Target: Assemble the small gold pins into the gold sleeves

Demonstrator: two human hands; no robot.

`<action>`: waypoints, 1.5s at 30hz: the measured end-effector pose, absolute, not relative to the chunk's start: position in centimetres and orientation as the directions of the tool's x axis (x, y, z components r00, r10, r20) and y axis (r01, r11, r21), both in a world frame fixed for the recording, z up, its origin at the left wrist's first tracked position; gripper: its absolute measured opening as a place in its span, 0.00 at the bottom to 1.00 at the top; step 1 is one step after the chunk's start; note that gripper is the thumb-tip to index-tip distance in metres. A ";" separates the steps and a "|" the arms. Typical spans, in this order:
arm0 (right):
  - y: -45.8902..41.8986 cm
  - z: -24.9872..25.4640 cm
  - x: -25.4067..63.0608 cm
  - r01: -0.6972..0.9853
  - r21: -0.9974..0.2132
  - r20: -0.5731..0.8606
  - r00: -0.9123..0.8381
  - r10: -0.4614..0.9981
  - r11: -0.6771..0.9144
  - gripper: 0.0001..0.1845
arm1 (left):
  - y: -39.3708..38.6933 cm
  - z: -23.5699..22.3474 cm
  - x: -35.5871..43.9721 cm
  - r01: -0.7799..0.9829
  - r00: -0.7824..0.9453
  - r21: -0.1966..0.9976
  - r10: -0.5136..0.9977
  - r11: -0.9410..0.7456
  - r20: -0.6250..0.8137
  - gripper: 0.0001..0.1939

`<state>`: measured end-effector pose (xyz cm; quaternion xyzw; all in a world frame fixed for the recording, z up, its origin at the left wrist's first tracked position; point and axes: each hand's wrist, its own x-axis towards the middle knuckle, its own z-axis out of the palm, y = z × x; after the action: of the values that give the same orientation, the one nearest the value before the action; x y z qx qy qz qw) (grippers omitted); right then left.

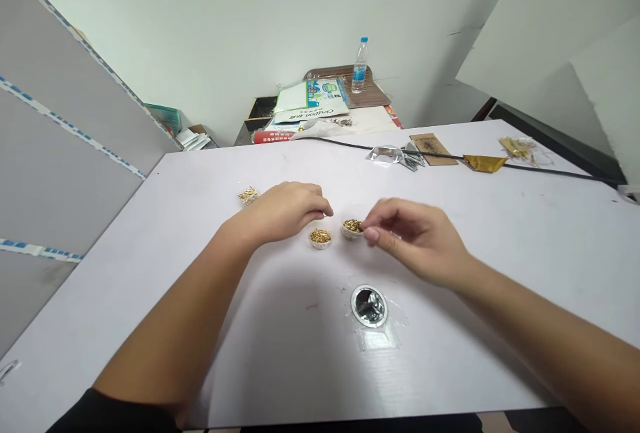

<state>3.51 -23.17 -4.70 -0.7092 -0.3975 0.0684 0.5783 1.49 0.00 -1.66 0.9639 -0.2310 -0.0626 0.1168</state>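
Whether your left hand [295, 205] or right hand [420, 238], beside the right cup [351, 235], grips anything I can't tell; the gold pins [353, 225] look light, slippery, best pinched mid-length.

Left hand [295, 207] partly hid the leftmost gold pieces [247, 195]; right hand's [367, 227] fingertip contents were indiscernible; black sleeve [113, 414] was cut off below.

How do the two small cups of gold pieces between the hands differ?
Position: the left cup sits nearer the person's edge of the table; the right cup sits slightly farther off.
Visibility: the left cup's rim shows all round; the right cup's right side is partly covered by the right hand.
Shared: both are upright, pale and filled with small gold-coloured pieces.
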 end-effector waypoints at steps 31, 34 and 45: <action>-22.8 -10.8 0.3 -0.778 -0.572 -0.322 0.503 0.802 0.258 0.08 | -6.3 -11.7 -5.1 -0.381 0.921 0.924 0.071 -0.029 0.382 0.03; -22.8 -11.1 0.4 -0.782 -0.568 -0.334 0.504 0.797 0.257 0.07 | -5.9 -11.6 -5.3 -0.356 0.930 0.923 0.035 -0.147 0.365 0.02; -23.1 -11.1 0.8 -0.677 -0.690 -0.240 0.547 0.802 0.256 0.05 | -5.5 -11.6 -5.8 -0.502 0.833 0.701 -0.063 -0.507 0.550 0.11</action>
<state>0.76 -23.12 -11.11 -0.3901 -0.0796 0.4691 0.7883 -5.76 -5.51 -11.56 0.8357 -0.1691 0.2348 0.4668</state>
